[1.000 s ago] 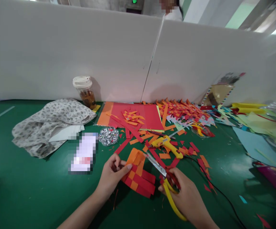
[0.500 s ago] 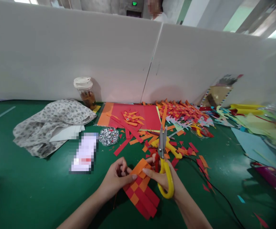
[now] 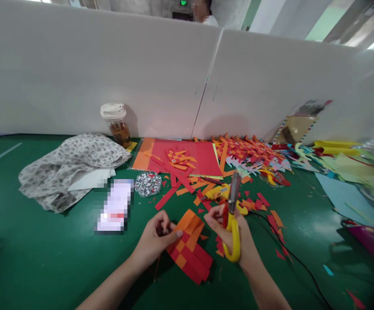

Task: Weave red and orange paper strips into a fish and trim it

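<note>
"Where's the workpiece on your feed?"

"Low and near the middle. The red-and-orange woven paper piece point(image 3: 187, 254) is tilted, with its orange end up and its red strips toward the lower right. I can't tell whether its bottom corner touches the green surface point(image 3: 60, 258)."

"And the fingers?"

"On my left hand point(image 3: 156, 237), the thumb lies on top and the fingers curl behind, pinching the piece by its upper left edge. My right hand point(image 3: 228, 237) carries the scissors point(image 3: 235, 241) by the handles, blades up and away from the paper. Its thumb and index finger are drawn close together, just beside the piece but apart from it. I can't tell whether they pinch a small scrap."

"Blades apart?"

"I see them nearly edge-on, so I can't say."

"Which step is this, then?"

"My reading is a pause in trimming and tidying the woven strips: scissors parked in the hand, right fingertips freed for handling paper."

"What would the next move call for?"

"In my judgement, a steady left pinch so the weave doesn't slip. For another cut, I'd have to swing the blades down to the strip ends; for a tuck, the right fingertips would have to meet the paper with the points kept clear. The glue gun point(image 3: 217, 192) lies just beyond, partly behind the scissors."
</note>
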`<state>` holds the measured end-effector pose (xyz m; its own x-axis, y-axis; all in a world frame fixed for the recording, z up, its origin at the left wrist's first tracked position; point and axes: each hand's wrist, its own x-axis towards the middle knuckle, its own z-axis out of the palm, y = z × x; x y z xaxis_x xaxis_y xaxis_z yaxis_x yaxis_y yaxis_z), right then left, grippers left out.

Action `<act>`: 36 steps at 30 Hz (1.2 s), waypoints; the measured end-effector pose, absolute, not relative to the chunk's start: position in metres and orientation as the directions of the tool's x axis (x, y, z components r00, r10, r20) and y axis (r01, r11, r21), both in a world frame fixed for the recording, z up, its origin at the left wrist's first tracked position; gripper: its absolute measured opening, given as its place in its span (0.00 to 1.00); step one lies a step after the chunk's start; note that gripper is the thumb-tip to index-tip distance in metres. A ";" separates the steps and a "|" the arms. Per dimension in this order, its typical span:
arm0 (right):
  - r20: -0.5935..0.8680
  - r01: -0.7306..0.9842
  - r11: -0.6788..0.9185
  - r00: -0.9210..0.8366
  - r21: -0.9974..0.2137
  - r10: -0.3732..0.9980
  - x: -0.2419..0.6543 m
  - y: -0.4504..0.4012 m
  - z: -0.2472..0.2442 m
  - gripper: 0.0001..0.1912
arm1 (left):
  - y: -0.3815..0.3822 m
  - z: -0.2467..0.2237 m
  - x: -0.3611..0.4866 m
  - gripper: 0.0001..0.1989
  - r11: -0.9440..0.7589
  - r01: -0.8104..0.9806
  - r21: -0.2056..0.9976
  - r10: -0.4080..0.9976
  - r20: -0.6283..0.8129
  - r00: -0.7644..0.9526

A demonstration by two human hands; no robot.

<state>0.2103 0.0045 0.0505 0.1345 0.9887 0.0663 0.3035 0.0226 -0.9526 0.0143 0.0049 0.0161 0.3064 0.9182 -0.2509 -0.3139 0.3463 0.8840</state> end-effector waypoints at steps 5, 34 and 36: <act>0.049 0.663 -0.076 0.167 -0.745 0.985 0.230 -0.019 0.065 0.18 | 0.009 0.020 0.013 0.20 0.224 -0.396 0.891 0.974 -0.190 0.124; -0.075 0.971 -0.048 0.031 -0.236 0.997 0.245 -0.058 0.049 0.21 | 0.006 0.018 0.019 0.17 0.229 -0.509 0.830 0.972 -0.168 0.164; -0.058 0.976 -0.018 0.006 -0.218 0.998 0.246 -0.061 0.047 0.21 | 0.007 0.020 0.020 0.18 0.230 -0.498 0.836 0.973 -0.179 0.149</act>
